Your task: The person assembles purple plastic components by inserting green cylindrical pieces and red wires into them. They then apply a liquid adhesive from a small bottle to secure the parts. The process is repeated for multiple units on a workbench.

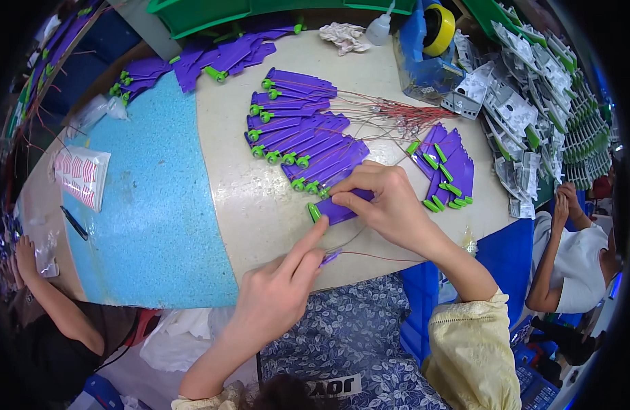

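A flat purple plastic piece with a green end (341, 209) lies on the table in front of me. My right hand (390, 201) pinches it near its upper edge, thumb and index finger together. The index finger of my left hand (277, 290) presses on the green end. The other left fingers are curled; a thin wire and a small purple bit (330, 257) show beside them, but what they hold is partly hidden. Just beyond, a fanned row of purple pieces with green knobs (304, 137) trails red wires (410, 113). More purple pieces with green tips (448, 167) lie to the right.
Grey plastic housings (520, 109) are heaped at the right. A blue tape dispenser (424, 68), white bottle (378, 31) and crumpled tissue (344, 37) stand at the back. At left are a blue mat (151, 205), a pen (74, 223) and a packet (82, 176). Other people sit on both sides.
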`<action>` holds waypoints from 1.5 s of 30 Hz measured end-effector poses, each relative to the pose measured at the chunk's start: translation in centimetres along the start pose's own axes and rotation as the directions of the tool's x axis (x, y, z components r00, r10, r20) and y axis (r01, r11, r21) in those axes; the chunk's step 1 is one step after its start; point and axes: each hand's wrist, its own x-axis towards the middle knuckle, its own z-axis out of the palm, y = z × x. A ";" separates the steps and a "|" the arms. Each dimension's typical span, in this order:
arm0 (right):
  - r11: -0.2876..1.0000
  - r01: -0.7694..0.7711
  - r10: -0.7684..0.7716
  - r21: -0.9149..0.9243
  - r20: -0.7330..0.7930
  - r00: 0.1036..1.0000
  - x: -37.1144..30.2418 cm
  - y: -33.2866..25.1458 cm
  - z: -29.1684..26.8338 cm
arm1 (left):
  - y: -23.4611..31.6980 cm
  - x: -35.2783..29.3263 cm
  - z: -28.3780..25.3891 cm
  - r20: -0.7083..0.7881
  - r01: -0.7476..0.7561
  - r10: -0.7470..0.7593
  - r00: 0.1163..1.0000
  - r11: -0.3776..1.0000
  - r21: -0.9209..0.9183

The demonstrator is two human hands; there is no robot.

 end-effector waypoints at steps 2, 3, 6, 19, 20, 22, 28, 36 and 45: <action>0.989 0.084 -0.085 -0.124 -0.003 0.996 -0.4 -0.1 0.1 | -0.1 0.3 0.9 0.064 0.037 -0.044 0.997 0.992 0.118; 0.975 0.125 -0.128 -0.185 -0.001 0.992 -0.7 -0.2 0.2 | -0.1 0.3 1.0 0.073 0.042 -0.050 0.996 0.993 0.107; 0.961 0.216 -0.222 -0.174 -0.010 0.975 -1.7 -0.3 1.0 | -0.3 0.2 0.5 0.073 0.028 -0.031 0.997 0.999 0.040; 0.885 -0.141 0.128 0.445 0.059 0.990 -3.5 -3.8 0.6 | -0.3 0.8 -0.5 0.122 0.287 -0.289 0.949 0.641 -0.712; 0.854 -0.173 0.150 0.490 0.087 0.985 -3.7 -3.7 0.4 | -0.2 1.2 -0.3 0.149 0.292 -0.279 0.949 0.591 -0.752; 0.782 -0.239 0.193 0.576 0.141 0.971 -4.1 -3.4 -0.3 | -0.2 1.7 -0.4 0.217 0.323 -0.250 0.944 0.548 -0.771; 0.779 -0.188 0.148 0.598 0.116 0.982 -4.7 -3.8 -0.9 | -0.1 1.9 -0.7 0.204 0.293 -0.213 0.956 0.620 -0.728; 0.812 -0.165 0.192 0.560 0.010 0.981 -5.5 -3.1 0.5 | 0.9 1.5 1.0 -0.105 0.106 -0.217 0.970 0.774 -0.624; 0.982 0.015 0.000 0.190 -0.079 0.997 -5.8 -2.5 0.9 | 1.1 1.2 2.2 -0.311 0.031 -0.236 0.921 0.840 -0.542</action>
